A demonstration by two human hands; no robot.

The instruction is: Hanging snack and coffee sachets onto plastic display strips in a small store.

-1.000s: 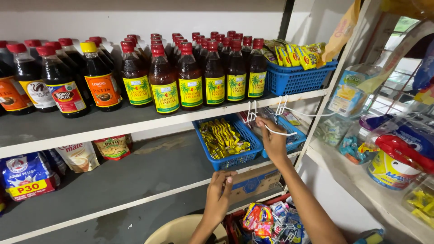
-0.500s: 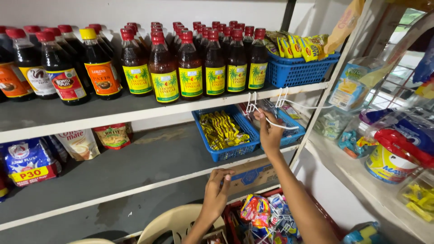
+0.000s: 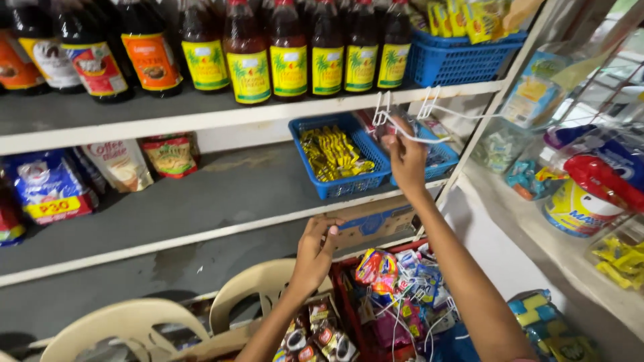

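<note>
Left hand [image 3: 314, 253] braced on the cardboard box [image 3: 376, 224], fingers curled over its edge; right hand [image 3: 406, 157] pinches the white wire hook [image 3: 429, 127] (hung at the shelf edge [image 3: 268, 110]), beside the blue basket [image 3: 339, 157]; hook not yet settled, I'd say.

Right hand [image 3: 407, 161] on white wire hook [image 3: 429, 124]

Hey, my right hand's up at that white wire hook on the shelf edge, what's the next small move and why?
Probably seat the white wire hook firmly on the shelf edge before letting go. Your right hand pinches its lower wire, while the clips only hang at the lip. Your left hand rests lower, by the cardboard box.
</note>
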